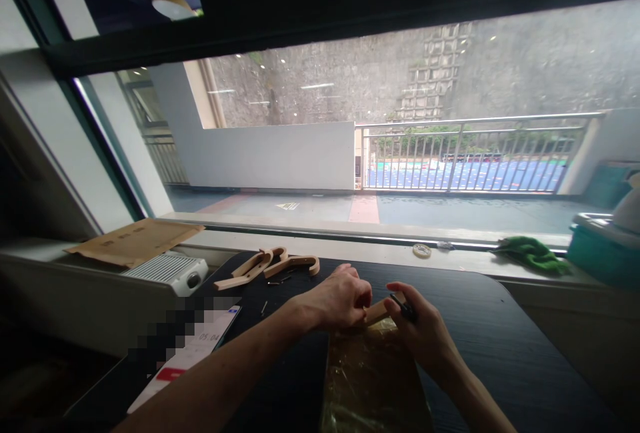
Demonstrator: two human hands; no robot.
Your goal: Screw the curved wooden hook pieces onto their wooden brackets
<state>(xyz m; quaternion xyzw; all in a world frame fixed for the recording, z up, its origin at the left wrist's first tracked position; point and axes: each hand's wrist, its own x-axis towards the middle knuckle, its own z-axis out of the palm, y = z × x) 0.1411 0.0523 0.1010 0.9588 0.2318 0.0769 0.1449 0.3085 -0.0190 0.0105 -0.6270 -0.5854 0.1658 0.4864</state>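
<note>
My left hand (345, 296) has its fingers closed on a pale wooden piece (377, 313), pressing it down at the far end of a brown package (375, 386) wrapped in shiny clear film. A small black tool (404, 307) sits in my right hand (425, 326), just right of the wood; its kind is not clear, and its working end is hidden. Left of my hands lie curved wooden hooks, one group (245, 271) doubled up and another hook (295, 263) beside it. Several small screws (273, 282) are scattered near them on the dark table (480, 339).
A white panel marked 05.04 (200, 346) lies at the left. Beyond are a white slatted box with a knob (167, 273) and a brown paper envelope (135, 239). Along the sill are a tape roll (421, 251), a green cloth (533, 254) and a teal bin (600, 246), below a large window.
</note>
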